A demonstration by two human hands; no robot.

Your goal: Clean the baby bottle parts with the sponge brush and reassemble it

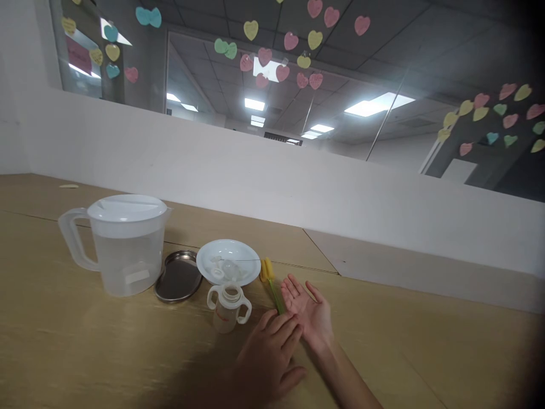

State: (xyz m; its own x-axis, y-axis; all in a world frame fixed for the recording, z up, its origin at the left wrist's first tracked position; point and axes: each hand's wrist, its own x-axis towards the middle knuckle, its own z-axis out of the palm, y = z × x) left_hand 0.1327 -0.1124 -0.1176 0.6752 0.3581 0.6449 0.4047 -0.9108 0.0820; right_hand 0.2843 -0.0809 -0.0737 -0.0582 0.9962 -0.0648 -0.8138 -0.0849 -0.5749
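My right hand (310, 314) is turned palm up with its fingers stretched out and nothing in it. Over its lower fingers and palm edge comes my left hand (272, 352), palm down, fingers extended, its fingertips seeming to touch the right hand. A brush (267, 269) with a yellow sponge head and green handle lies just behind the hands, its handle end hidden by them. Left of my hands stands a small clear baby bottle (225, 312) with two white handles and an uncapped neck. Behind it a white bowl (205, 250) holds several small clear and white bottle parts.
A large lidded plastic jug (128, 255) with clear liquid stands at the left. Beside it sits a shallow metal tray (179, 276). A white wall (238, 176) with a window above, dotted with heart-shaped notes, bounds the wooden table (76, 335) at the back.
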